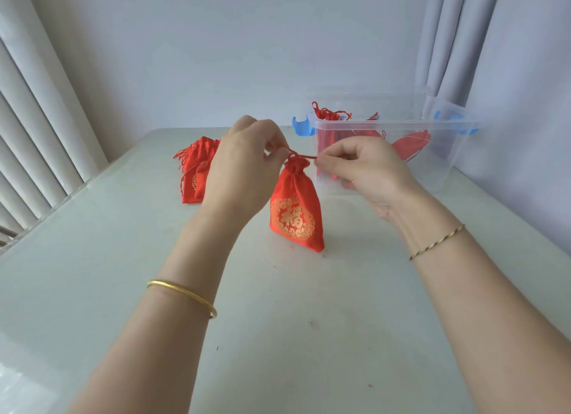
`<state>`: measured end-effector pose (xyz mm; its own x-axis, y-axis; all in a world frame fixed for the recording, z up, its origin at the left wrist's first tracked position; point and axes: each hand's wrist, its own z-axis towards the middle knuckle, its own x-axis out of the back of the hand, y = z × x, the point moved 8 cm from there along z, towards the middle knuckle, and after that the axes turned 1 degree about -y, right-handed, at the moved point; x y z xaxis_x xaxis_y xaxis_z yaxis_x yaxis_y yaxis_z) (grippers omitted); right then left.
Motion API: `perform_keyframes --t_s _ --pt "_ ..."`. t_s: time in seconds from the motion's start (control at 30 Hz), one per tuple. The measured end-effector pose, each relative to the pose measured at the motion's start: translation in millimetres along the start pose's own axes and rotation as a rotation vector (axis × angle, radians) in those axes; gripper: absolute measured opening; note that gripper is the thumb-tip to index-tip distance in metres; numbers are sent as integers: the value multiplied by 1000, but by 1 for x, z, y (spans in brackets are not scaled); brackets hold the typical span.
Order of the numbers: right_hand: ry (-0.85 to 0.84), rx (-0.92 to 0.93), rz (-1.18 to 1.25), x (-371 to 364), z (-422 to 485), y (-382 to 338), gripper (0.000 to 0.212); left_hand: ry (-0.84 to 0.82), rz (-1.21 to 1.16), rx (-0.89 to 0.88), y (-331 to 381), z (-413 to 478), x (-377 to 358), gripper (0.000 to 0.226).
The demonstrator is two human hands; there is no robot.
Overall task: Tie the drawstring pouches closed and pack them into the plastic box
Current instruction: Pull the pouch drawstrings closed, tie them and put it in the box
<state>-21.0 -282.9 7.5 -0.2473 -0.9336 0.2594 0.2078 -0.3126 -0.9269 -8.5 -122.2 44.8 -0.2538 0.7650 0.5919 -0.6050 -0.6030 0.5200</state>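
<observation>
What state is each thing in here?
Held pouch: neck gathered, upright.
Drawstring: taut between both hands.
Left hand: pinches drawstring.
Right hand: pinches drawstring.
Pouch pile: lying on table, strings loose.
Plastic box: open, pouches inside.

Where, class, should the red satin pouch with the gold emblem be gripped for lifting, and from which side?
Probably the gathered neck of the red pouch, pinched from above: the neck points up and is cinched narrow, while the body below is wide and slack.
</observation>
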Motion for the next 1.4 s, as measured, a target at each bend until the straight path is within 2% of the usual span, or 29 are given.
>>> perform_keyframes --t_s 0.07,0.17,0.27,0.4,0.43,0.5,0.67,0.7,0.83,0.9,0.97,1.1,1.2,1.3,1.37,1.4 --pt "63 29 -4 16 2 -1 20 14 5 -4 -2 1 2 6" --pt "96 -23 41 24 4 13 22 -8 20 9 -4 -1 -6 7" --pt "10 -77 -82 14 0 19 6 -87 -87 96 -14 -3 -15 9" --pt "-132 -117 -157 10 -7 6 32 -109 -260 155 -15 -4 -20 11" --pt "-166 -110 -220 7 -9 3 43 -109 -290 156 -11 -4 -21 13" --pt "-176 -88 -385 1 -13 -1 46 -120 -346 156 -3 -2 -26 15" --pt "-46 -19 -437 24 -12 -16 14 -176 -446 129 31 19 -41 12" --pt "-7 -18 -433 38 -9 -22 13 -189 -482 126 38 26 -45 13" --pt "260 7 -255 100 14 -50 30 -138 -517 157 46 58 -53 16" --pt "374 48 -223 131 34 -69 25 -115 -460 163 45 75 -63 18" --pt "458 70 -238 153 58 -77 16 -100 -411 182 40 87 -73 20" --pt "540 74 -434 178 110 -71 19 -71 -346 198 29 107 -88 26" --pt "465 22 -655 177 139 -48 28 5 -331 199 17 114 -86 29" --pt "195 -196 -792 158 157 -2 15 108 -274 231 -6 115 -75 30" --pt "152 -279 -831 152 158 13 7 166 -237 273 -33 111 -66 29" --pt "183 -256 -822 152 159 11 12 193 -226 310 -49 107 -61 29"
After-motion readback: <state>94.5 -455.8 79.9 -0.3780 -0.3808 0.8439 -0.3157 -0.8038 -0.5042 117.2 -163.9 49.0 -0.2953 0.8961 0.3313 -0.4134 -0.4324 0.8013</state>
